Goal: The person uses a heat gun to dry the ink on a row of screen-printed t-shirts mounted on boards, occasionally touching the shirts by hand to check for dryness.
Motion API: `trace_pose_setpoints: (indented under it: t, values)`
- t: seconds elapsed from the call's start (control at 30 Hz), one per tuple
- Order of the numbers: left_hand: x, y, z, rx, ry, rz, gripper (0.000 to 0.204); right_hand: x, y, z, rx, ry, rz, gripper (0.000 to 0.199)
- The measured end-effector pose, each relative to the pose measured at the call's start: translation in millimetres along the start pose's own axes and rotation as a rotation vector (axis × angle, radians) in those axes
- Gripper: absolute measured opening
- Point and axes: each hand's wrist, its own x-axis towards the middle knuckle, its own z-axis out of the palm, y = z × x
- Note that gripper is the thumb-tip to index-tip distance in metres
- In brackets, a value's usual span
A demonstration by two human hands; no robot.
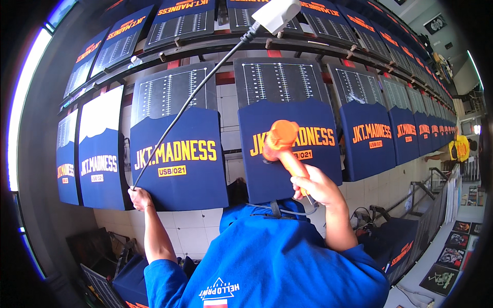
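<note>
My right hand point(319, 186) is wrapped round the handle of an orange hair dryer point(283, 141). The dryer is over a navy shirt point(287, 182) with yellow-orange lettering, stretched on a flat board, and covers part of the print. A thin cord hangs by my right wrist. At the lower left corner of the neighbouring navy shirt point(195, 190), with yellow lettering, my left hand point(139, 199) is closed on the lower end of a dark cable point(197, 91). This cable runs up across the shirt to a white plug-like block point(277, 14) near the top.
More boards with navy shirts point(368, 149) stretch away to the right, and others point(100, 159) stand at the left. Behind them a dark metal rail point(205, 45) carries a second row. A person in yellow point(461, 149) is at the far right.
</note>
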Motion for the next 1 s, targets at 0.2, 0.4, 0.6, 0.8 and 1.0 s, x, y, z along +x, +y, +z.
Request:
trace_pose_setpoints:
  t: [0.2, 0.4, 0.6, 0.8, 1.0]
  values:
    - [0, 0, 1, 0.003, 0.008, 0.014, 0.041, -24, 17, -22, 0.094, 0.136, 0.019, 0.021]
    - [2, -1, 6, 0.021, 0.014, 0.05, 0.043, -29, 17, -22, 0.098, 0.167, -0.007, 0.021]
    - [2, 3, 13, 0.123, 0.105, 0.026, 0.049, -31, 20, -23, 0.026, 0.217, -0.018, 0.023]
    - [13, -5, 14, 0.093, 0.022, 0.017, 0.052, -33, 24, -33, 0.042, 0.237, -0.019, 0.022]
    - [19, -11, 17, 0.102, -0.028, 0.04, 0.051, -40, 24, -49, 0.056, 0.239, -0.039, 0.024]
